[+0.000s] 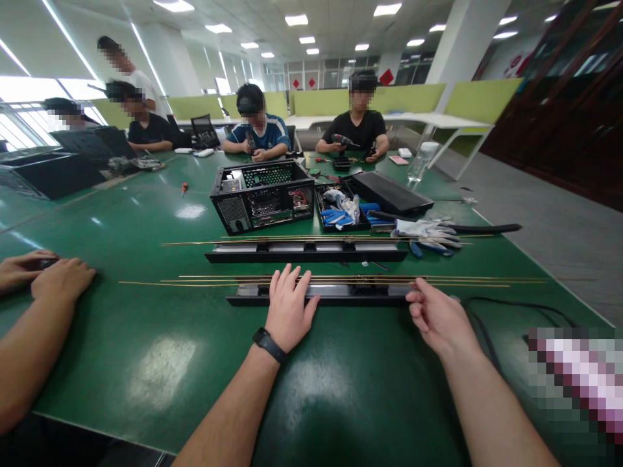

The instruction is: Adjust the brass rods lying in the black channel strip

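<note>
Several thin brass-coloured rods [195, 283] lie lengthwise across the nearer black channel-shaped rail [350, 299] on the green table. My left hand [289, 308], with a dark band on the wrist, rests over the rods and rail, its fingers stretched out and slightly spread. At the rail's right end is my right hand [440, 318], fingers curled in and the tips close to the rods. Whatever those fingertips grip, if anything, cannot be made out. Just behind, a second black rail [292, 256] runs parallel, with more thin rods [195, 242] along its far side.
Beyond the rails stand an open computer case [265, 198] and a black tray [343, 224] with gloves. More gloves [428, 233] lie to the right, near a clear bottle [422, 162]. A co-worker's hands [51, 279] are at left; other people sit across the table [146, 259].
</note>
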The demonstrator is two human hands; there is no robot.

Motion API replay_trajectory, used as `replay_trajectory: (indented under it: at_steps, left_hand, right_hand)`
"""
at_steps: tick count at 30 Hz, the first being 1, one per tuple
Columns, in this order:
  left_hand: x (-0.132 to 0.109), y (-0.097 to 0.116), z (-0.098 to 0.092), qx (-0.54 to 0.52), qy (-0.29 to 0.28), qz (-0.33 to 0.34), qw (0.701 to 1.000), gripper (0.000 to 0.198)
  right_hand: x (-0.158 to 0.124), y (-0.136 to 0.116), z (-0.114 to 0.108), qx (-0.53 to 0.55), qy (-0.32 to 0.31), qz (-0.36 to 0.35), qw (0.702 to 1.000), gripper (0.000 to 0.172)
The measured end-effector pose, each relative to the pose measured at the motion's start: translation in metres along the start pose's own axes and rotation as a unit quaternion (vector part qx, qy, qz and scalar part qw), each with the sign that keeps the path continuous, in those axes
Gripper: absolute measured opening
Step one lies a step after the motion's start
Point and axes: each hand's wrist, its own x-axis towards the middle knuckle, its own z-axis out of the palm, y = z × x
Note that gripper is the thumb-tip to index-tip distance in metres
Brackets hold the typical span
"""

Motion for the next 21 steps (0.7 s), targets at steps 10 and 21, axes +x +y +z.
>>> replay_trajectory:
  at_steps: [10, 21]
  left_hand:
    - [-0.0004, -0.0011, 0.0010, -0.009, 0.008, 0.001, 1.000, 0.046]
    - [-0.0005, -0.0044, 0.0041, -0.004, 0.009, 0.006, 1.000, 0.047]
  right_hand:
    - [0.0022, 0.0012, -0.0017, 0.003, 0.030, -0.023, 0.999, 0.028]
    - [0.0016, -0.0008, -0.0038, 0.006, 0.032, -0.025, 0.999, 0.031]
